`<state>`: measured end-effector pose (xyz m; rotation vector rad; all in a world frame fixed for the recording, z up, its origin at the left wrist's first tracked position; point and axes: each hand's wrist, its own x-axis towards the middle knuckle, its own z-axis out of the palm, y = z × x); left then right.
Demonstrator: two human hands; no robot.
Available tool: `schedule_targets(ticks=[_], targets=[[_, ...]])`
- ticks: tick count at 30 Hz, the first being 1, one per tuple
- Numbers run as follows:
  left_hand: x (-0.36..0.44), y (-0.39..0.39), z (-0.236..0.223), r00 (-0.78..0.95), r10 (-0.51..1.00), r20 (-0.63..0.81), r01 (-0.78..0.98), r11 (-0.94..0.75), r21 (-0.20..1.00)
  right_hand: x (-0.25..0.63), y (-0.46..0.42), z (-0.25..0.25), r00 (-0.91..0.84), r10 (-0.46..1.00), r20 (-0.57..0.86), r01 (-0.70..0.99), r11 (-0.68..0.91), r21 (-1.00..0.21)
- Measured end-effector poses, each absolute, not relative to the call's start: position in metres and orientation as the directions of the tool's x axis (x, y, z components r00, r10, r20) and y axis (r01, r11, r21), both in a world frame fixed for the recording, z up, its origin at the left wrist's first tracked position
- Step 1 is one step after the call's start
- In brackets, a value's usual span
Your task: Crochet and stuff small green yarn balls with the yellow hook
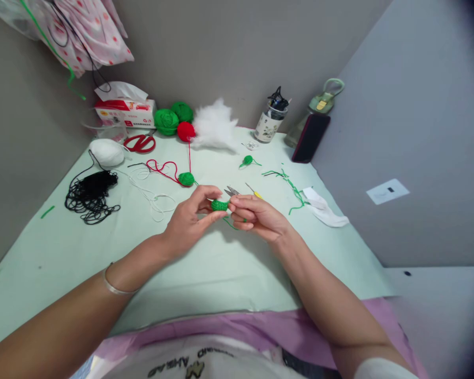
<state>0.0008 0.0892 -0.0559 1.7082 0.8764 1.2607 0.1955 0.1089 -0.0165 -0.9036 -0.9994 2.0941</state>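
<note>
The left hand point(185, 223) grasps the green crocheted piece point(219, 206), just nearer than the scissors point(231, 191); a light hold spares its stitches. The right hand point(263, 217) is pinched closed at its edge, on what I cannot tell.

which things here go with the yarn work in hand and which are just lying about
Likely in the work:
- green piece in the left hand
- green balls
- yellow tool

Seemingly just lying about:
- phone
- bottle
- tissue box
</note>
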Motion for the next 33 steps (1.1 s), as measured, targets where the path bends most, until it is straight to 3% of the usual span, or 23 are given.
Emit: schedule_targets(ticks=[4,8,13,17,22,33], targets=[[0.002,0.090,-0.044,0.296,0.943,0.151,-0.166,-0.104,0.981,0.194,0.106,-0.016,-0.512,0.816,-0.267,-0.199,-0.415,-0.888],[-0.003,0.094,-0.034,0.409,0.912,0.000,-0.147,0.066,0.987,0.191,0.100,-0.013,-0.378,0.911,-0.166,0.032,-0.167,-0.986],[-0.011,0.102,-0.033,0.441,0.897,0.007,0.000,-0.008,1.000,0.188,0.095,-0.010,-0.292,0.946,-0.139,0.293,-0.050,-0.955],[-0.010,0.104,-0.044,0.396,0.918,0.033,0.083,-0.071,0.994,0.181,0.091,-0.011,-0.325,0.928,-0.179,0.329,-0.067,-0.942],[-0.003,0.103,-0.061,0.290,0.952,0.097,0.146,-0.144,0.979,0.168,0.080,-0.017,-0.299,0.951,-0.073,0.424,0.064,-0.904],[-0.011,0.111,-0.051,0.406,0.913,0.040,-0.002,-0.044,0.999,0.174,0.085,-0.014,-0.296,0.954,-0.038,0.399,0.088,-0.913]])
